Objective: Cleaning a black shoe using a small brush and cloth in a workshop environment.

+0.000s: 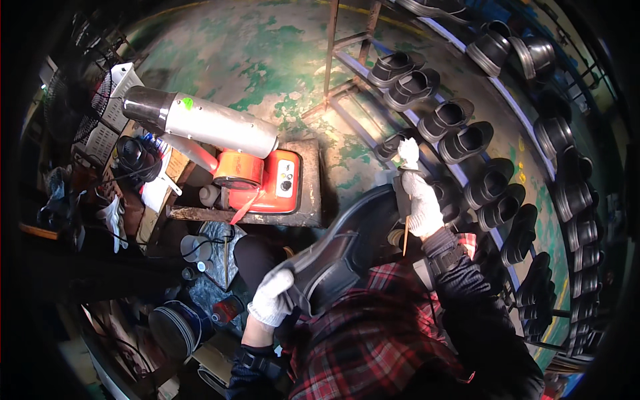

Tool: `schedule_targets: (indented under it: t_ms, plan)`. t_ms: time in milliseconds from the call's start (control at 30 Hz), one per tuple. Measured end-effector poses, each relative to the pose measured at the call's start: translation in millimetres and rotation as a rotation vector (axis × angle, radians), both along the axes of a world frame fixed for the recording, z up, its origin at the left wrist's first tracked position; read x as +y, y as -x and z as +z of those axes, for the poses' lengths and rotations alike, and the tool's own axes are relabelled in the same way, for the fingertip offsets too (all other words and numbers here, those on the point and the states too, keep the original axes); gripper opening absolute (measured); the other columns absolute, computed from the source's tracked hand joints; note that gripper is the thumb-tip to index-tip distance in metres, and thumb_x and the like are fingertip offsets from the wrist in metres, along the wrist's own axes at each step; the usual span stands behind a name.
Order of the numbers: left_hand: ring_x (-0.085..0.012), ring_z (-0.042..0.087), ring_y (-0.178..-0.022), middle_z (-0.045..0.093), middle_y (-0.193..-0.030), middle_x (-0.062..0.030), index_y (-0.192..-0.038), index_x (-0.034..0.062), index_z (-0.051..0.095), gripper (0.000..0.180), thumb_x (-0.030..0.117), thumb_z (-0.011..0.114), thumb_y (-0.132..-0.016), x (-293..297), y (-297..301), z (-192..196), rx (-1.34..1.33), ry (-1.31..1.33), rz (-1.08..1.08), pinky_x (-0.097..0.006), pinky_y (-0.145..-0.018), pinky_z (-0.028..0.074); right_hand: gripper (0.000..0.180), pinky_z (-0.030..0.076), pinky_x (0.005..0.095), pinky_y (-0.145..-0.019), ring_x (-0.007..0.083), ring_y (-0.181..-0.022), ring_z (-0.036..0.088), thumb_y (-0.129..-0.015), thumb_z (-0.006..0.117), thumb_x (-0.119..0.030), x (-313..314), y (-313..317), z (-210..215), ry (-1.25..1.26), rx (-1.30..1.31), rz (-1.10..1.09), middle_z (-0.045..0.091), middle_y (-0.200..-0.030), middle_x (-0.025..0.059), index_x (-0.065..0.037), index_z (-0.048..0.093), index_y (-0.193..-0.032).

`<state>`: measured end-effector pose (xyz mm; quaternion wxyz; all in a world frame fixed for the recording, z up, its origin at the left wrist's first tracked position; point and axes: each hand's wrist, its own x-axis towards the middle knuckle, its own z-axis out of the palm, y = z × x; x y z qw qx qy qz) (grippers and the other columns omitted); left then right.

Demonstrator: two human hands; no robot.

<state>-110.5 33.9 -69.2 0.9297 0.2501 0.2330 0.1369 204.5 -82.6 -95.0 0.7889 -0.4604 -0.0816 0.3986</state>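
A black shoe (343,257) lies slantwise in front of my body, above the red checked clothing. My left hand (272,298), in a white knitted glove, is closed on the shoe's near end. My right hand (421,203), gloved in the same white knit, is closed beside the shoe's far end. A thin brown stick (406,237) sticks out below the right hand, and the rest of it is hidden. White material (408,153) shows above that hand; whether it is glove fingers or cloth, I cannot tell.
An orange-red machine (283,180) with a silver barrel (213,125) stands on a worn stand (308,200) ahead. Racks of black shoes (467,141) line the right side. At left are a black fan (77,97), a white crate (120,87), a bucket (175,330) and a red-capped bottle (227,310).
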Motion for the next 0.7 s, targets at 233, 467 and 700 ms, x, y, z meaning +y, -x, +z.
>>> schedule_targets:
  t_ms: [233,467,700]
  plan:
    - [-0.0266,0.059,-0.122,0.056,-0.138,-0.0195,-0.139,-0.0091,0.045,0.052,0.024,0.055,-0.100,46,-35,-33,-0.023,0.088,0.204,-0.035,-0.102,0.048,0.028,0.048,0.0250,-0.083,0.0094,-0.094,0.060,-0.093,0.069,-0.023,81,-53,-19,0.102,0.018,-0.013,0.065,-0.104,-0.0028,-0.011,0.064,-0.117]
    - [-0.0246,0.057,-0.122,0.057,-0.138,-0.0163,-0.139,-0.0061,0.047,0.048,0.024,0.053,-0.102,79,-49,-33,-0.055,0.084,0.348,-0.034,-0.102,0.046,0.026,0.048,0.0260,-0.089,0.0104,-0.105,0.061,-0.094,0.067,-0.019,162,-66,-26,0.120,-0.006,0.076,0.065,-0.114,-0.0027,-0.009,0.065,-0.118]
    - [-0.0305,0.046,-0.136,0.053,-0.141,-0.0203,-0.143,-0.0062,0.042,0.057,0.031,0.053,-0.101,79,-14,-40,0.007,-0.134,0.435,-0.042,-0.114,0.037,0.045,0.048,0.0301,-0.100,0.0156,-0.115,0.060,-0.097,0.064,-0.016,196,-45,-47,-0.169,-0.006,0.364,0.059,-0.132,0.0110,0.003,0.052,-0.136]
